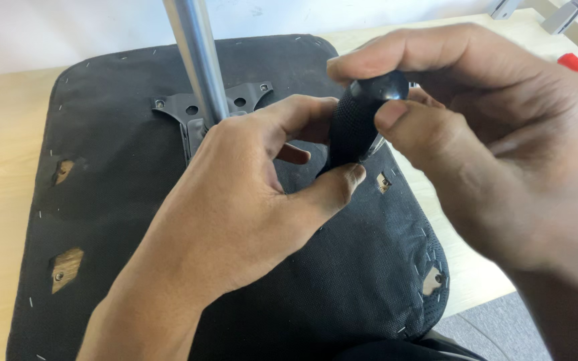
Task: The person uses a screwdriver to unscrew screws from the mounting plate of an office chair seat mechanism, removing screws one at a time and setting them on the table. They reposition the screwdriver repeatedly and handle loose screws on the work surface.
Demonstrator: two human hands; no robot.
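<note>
Right hand (496, 147) wraps the rounded top of a black, textured screwdriver handle (359, 120), index finger curled over its cap, thumb pressed on its near side. Left hand (249, 194) steadies the lower part of the same handle, thumb tip and fingers pinching it just above where the shaft would meet the fabric. Both hands are clenched on the tool; the tip is hidden behind the left thumb.

Tool stands near upright over the underside of an upturned chair seat (122, 200), black stapled fabric, lying on a pale wooden worktop (1, 134).

State of work, as judged: a grey metal mounting plate (202, 107) with a chrome column (195, 53) already sits on the seat, screws showing at its visible corners. Around the seat, several cut-outs in the fabric (66, 267) expose wood with a fastener point, nothing attached over them. Whether the screw under the tool is partly in, cannot tell.

Edges and room: the chrome column rises close behind the left hand's knuckles, little spare room there. The seat's right edge runs near the worktop's front edge, with grey floor (490, 327) below. Open fabric to the left and toward the viewer. A small red object (573, 63) and metal frame parts (563, 13) lie well apart at top right.
</note>
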